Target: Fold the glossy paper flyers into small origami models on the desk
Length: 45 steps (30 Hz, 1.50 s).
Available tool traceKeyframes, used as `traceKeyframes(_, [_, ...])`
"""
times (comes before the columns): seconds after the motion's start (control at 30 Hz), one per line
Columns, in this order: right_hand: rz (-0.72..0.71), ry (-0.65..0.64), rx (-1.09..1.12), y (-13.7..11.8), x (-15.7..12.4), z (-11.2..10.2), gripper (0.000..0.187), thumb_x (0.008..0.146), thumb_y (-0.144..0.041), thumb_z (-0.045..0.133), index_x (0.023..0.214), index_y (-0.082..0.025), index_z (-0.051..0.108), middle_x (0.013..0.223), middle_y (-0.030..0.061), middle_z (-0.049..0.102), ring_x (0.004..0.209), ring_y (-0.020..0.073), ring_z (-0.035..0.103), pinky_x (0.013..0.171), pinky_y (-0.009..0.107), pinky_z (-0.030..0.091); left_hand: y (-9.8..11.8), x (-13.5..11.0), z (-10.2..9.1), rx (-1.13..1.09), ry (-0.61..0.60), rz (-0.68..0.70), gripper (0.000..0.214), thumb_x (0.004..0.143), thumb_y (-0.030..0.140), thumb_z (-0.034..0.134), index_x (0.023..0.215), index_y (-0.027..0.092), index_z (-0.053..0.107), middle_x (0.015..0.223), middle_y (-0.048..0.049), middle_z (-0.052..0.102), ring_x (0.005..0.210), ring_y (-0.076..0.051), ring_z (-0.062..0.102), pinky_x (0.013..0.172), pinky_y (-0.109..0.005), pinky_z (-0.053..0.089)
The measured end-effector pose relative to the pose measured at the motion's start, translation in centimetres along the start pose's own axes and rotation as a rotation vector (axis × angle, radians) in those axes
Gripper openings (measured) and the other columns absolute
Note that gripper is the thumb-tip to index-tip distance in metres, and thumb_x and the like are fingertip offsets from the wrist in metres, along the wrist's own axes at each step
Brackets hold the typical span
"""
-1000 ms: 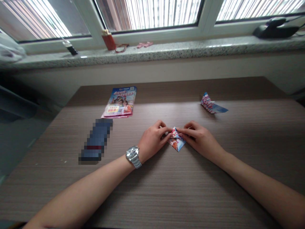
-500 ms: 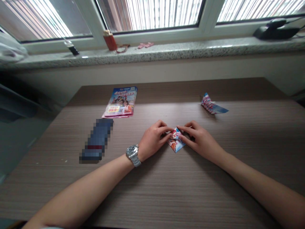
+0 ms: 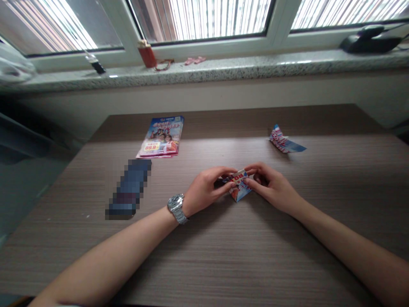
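A small folded paper (image 3: pixel 240 190), printed in blue, white and red, is held between my two hands above the middle of the table. My left hand (image 3: pixel 209 187), with a metal watch (image 3: pixel 177 208) on its wrist, pinches the paper's left side between thumb and fingers. On the opposite side, my right hand (image 3: pixel 271 185) grips it with the thumb on the near face and fingers behind. The paper's lower corner points toward me. Its back face and parts of its upper edge are hidden by my fingers.
A stack of printed flyers (image 3: pixel 162 136) lies at the back left of the table (image 3: pixel 204 264). A blurred-out dark blue object (image 3: pixel 129 189) is nearer me. Another folded paper (image 3: pixel 284 143) stands at the back right. Several small items sit on the stone windowsill (image 3: pixel 243 72).
Both hands have shifted their hold, with fingers now behind the paper and thumbs in front. The paper has tilted up, and its upper part has opened somewhat.
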State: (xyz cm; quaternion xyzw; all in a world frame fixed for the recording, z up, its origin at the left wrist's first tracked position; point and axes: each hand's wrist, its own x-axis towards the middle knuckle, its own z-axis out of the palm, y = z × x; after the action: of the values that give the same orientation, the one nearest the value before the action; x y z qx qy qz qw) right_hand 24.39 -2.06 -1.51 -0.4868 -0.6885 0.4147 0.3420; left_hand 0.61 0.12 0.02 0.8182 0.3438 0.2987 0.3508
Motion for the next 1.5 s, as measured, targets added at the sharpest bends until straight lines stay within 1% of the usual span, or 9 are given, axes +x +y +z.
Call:
traceKeyframes(0.23, [0.07,0.009,0.047,-0.5,-0.5,0.1,0.033,0.089,-0.047,0.067,0.109,-0.022,0.061,0.08,0.0,0.063,0.066,0.0156,0.051,0.059,0.03,0.038,0.0,-0.1,-0.1,0.01,0.019,0.042,0.028,0.097,0.025,0.06,0.124,0.02,0.067,0.107,-0.007,0.072,0.09,-0.015,0.068,0.08,-0.025,0.053])
traceKeyframes(0.37, [0.093,0.017,0.04,-0.9,-0.5,0.2,0.03,0.09,-0.048,0.066,0.101,-0.021,0.066,0.077,-0.0001,0.063,0.068,0.0158,0.054,0.061,0.03,0.041,0.1,0.0,-0.2,-0.021,0.004,0.06,0.027,0.097,0.025,0.062,0.122,0.02,0.069,0.105,-0.0063,0.073,0.092,-0.014,0.068,0.083,-0.026,0.052])
traceKeyframes(0.47, [0.082,0.02,0.076,-0.8,-0.5,0.3,0.027,0.091,-0.048,0.065,0.097,-0.021,0.067,0.076,-0.0005,0.063,0.068,0.0155,0.055,0.063,0.029,0.043,0.1,-0.1,-0.2,-0.115,0.012,0.004,0.028,0.096,0.028,0.064,0.123,0.02,0.068,0.111,-0.0058,0.074,0.098,-0.015,0.069,0.087,-0.025,0.053])
traceKeyframes(0.53, [0.086,0.024,0.11,-0.8,-0.5,0.3,0.028,0.091,-0.048,0.065,0.095,-0.021,0.067,0.076,-0.0002,0.065,0.068,0.0157,0.057,0.063,0.029,0.044,0.1,-0.1,-0.2,-0.197,0.019,-0.066,0.032,0.096,0.031,0.064,0.125,0.019,0.066,0.113,-0.0059,0.074,0.1,-0.015,0.07,0.086,-0.025,0.055])
traceKeyframes(0.6, [0.096,0.04,0.137,-0.7,-0.6,0.2,0.028,0.09,-0.048,0.066,0.094,-0.021,0.067,0.077,0.0005,0.066,0.069,0.0162,0.058,0.063,0.029,0.046,0.1,-0.1,-0.2,-0.268,0.015,-0.112,0.03,0.096,0.033,0.063,0.121,0.017,0.068,0.111,-0.0064,0.074,0.098,-0.016,0.071,0.084,-0.025,0.057])
traceKeyframes(0.7, [0.11,0.059,0.161,-0.7,-0.6,0.2,0.027,0.09,-0.048,0.066,0.094,-0.021,0.067,0.078,0.0011,0.068,0.068,0.0165,0.06,0.064,0.029,0.047,0.0,-0.1,-0.3,-0.324,0.006,-0.145,0.027,0.095,0.035,0.064,0.113,0.016,0.07,0.107,-0.0067,0.075,0.094,-0.016,0.071,0.084,-0.026,0.058])
traceKeyframes(0.93, [0.091,0.065,0.163,-0.7,-0.7,0.2,0.025,0.091,-0.046,0.066,0.094,-0.022,0.067,0.081,0.0014,0.069,0.069,0.0166,0.061,0.064,0.029,0.048,-0.2,0.1,-0.3,-0.419,-0.004,-0.195,0.026,0.094,0.035,0.066,0.109,0.015,0.073,0.104,-0.0071,0.076,0.093,-0.016,0.071,0.084,-0.025,0.057])
traceKeyframes(1.23, [0.078,0.069,0.13,-1.3,-0.8,0.2,0.027,0.09,-0.049,0.067,0.091,-0.022,0.07,0.081,0.0027,0.071,0.069,0.018,0.062,0.062,0.03,0.049,0.1,0.1,-0.5,-0.411,0.021,-0.219,0.025,0.093,0.035,0.067,0.102,0.013,0.074,0.097,-0.0068,0.077,0.086,-0.014,0.071,0.079,-0.023,0.057])
traceKeyframes(1.5, [0.088,0.12,0.154,-1.1,-0.9,0.3,0.03,0.089,-0.051,0.066,0.092,-0.021,0.07,0.08,0.004,0.073,0.067,0.0188,0.064,0.061,0.031,0.052,0.2,0.1,-0.3,-0.449,0.011,-0.261,0.028,0.091,0.037,0.069,0.105,0.013,0.074,0.1,-0.0079,0.077,0.089,-0.016,0.071,0.08,-0.026,0.058])
